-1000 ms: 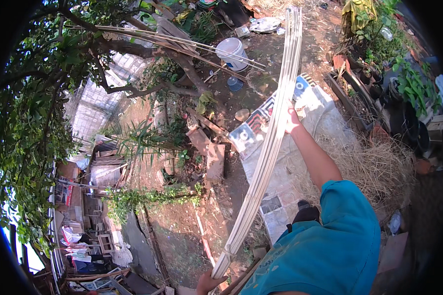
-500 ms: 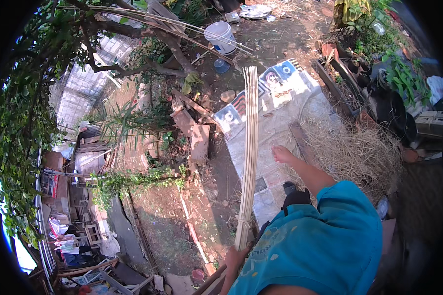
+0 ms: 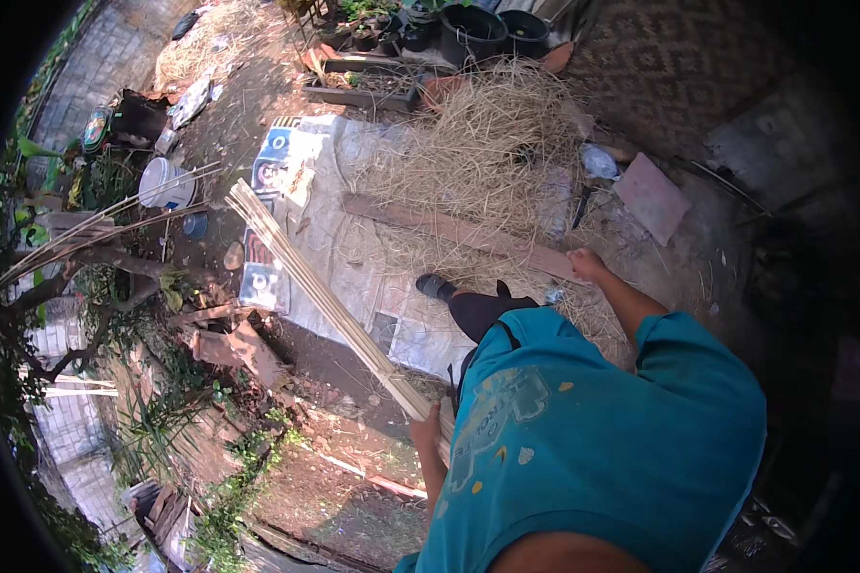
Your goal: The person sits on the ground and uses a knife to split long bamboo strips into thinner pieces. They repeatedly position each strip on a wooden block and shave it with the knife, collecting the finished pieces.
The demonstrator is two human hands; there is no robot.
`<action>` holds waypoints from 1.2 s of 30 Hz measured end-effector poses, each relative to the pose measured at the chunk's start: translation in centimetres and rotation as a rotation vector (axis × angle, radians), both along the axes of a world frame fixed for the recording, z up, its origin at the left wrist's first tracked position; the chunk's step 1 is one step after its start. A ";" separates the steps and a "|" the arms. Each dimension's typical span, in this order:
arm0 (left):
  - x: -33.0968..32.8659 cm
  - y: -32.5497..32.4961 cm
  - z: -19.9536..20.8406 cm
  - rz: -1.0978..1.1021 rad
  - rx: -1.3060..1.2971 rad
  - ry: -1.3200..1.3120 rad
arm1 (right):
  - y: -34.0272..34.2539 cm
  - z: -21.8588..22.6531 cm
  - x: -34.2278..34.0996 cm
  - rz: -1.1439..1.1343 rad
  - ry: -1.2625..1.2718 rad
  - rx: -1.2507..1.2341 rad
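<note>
My left hand is closed around a long bundle of pale, thin bamboo strips. The bundle slants from the hand up and left across a laid-out sheet, its far end spread slightly. Out to the right, my right hand has its fingers curled in and nothing shows in it. In the picture it overlaps the near end of a long brown plank; whether they touch I cannot tell.
Loose straw is heaped beyond the plank. Black pots stand behind it. At the right lies a flat pinkish board. A white bucket and leaning poles are at the left.
My view has turned to the right, so the sheet and bucket now appear further left. The bundle has tilted leftward in the picture. My right hand has moved from over the sheet to the plank's end.
</note>
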State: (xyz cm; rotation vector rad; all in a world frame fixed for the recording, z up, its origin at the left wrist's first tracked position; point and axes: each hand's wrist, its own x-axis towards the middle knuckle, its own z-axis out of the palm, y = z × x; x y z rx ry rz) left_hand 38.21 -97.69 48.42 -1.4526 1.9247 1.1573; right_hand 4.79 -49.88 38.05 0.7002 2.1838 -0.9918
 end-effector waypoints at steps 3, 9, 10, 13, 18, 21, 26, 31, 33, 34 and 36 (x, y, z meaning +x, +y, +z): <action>0.4 0.6 -1.7 0.088 0.147 0.140 | 11.0 -3.3 10.1 0.131 0.140 0.107; -0.8 2.7 5.2 0.463 0.483 0.434 | 12.5 4.5 21.6 -0.236 -0.246 0.026; -0.6 3.2 4.9 0.540 0.559 0.500 | 13.5 4.6 22.0 -0.186 -0.283 0.044; 2.3 5.2 4.5 0.738 0.753 0.593 | 15.5 5.2 20.1 -0.069 -0.259 0.078; -1.2 14.2 8.8 0.649 0.674 0.331 | 18.6 5.6 8.9 -0.046 0.229 0.082; -2.1 15.9 3.4 0.631 0.719 0.146 | 21.7 6.3 0.4 0.044 0.357 0.017; -6.3 23.4 -0.7 0.783 0.641 0.263 | 27.6 5.4 -14.4 0.139 0.312 -0.224; -14.5 31.4 0.0 0.771 0.529 0.368 | 34.7 3.8 -23.3 0.332 -0.053 -0.118; -19.8 36.1 2.5 0.773 0.483 0.348 | 39.6 2.9 -26.9 0.442 -0.081 -0.057; -21.3 37.9 3.7 0.799 0.481 0.367 | 40.7 2.8 -28.2 0.471 -0.084 -0.047; -20.7 41.1 3.6 0.811 0.444 0.429 | 41.3 3.8 -29.4 0.508 -0.090 -0.071</action>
